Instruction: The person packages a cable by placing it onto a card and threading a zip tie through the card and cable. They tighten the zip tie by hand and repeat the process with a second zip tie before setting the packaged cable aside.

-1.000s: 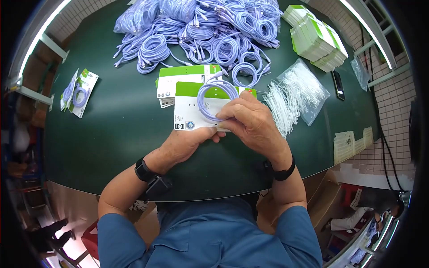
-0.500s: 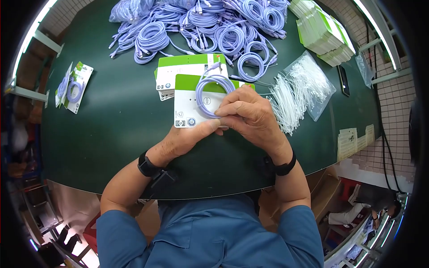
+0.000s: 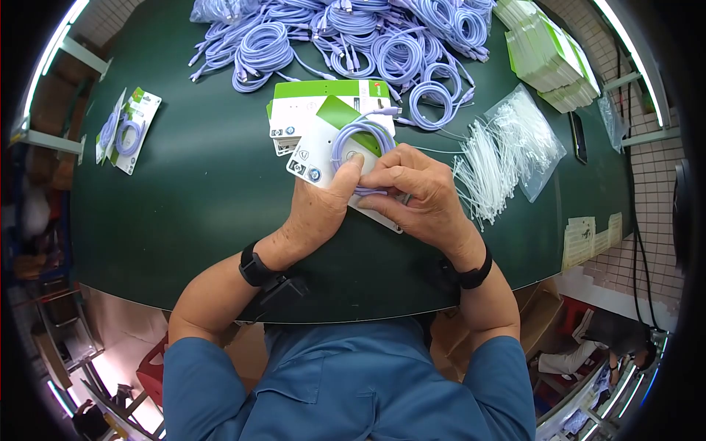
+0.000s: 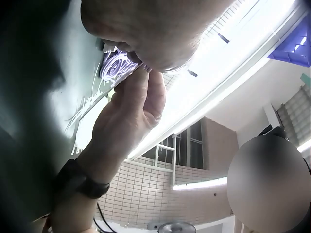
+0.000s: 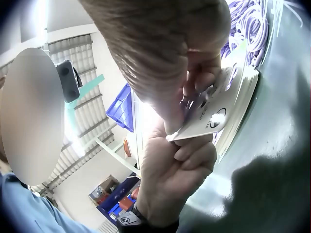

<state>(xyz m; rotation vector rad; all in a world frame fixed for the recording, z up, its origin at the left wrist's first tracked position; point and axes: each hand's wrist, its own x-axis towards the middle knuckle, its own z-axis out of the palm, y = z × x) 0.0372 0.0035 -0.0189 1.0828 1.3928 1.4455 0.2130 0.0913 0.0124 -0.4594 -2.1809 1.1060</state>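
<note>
My left hand [image 3: 320, 206] holds a green-and-white packaging card [image 3: 312, 151] from below, its thumb pressed over the coil and the card's face. On the card lies a coiled lilac cable [image 3: 338, 151], plug end toward the top right. The thumb and fingers of my right hand [image 3: 419, 187] pinch the coil's lower right side. In the right wrist view the printed card [image 5: 206, 114] is tilted between both hands. The left wrist view has the right hand [image 4: 124, 107] with fingertips together; the left hand hides most of the work there.
Behind the hands lies a stack of cards [image 3: 294, 110], with a heap of lilac cables [image 3: 397, 59] beyond. White cable ties [image 3: 482, 169] spill from a clear bag at right, near a phone [image 3: 579, 138] and tall card stacks [image 3: 540, 59]. Carded cables [image 3: 136, 136] sit at left.
The card has turned clockwise from nearly level to slanting, its right end lowered. My left thumb has moved from the lower edge up onto the coil; my right hand still pinches the cable.
</note>
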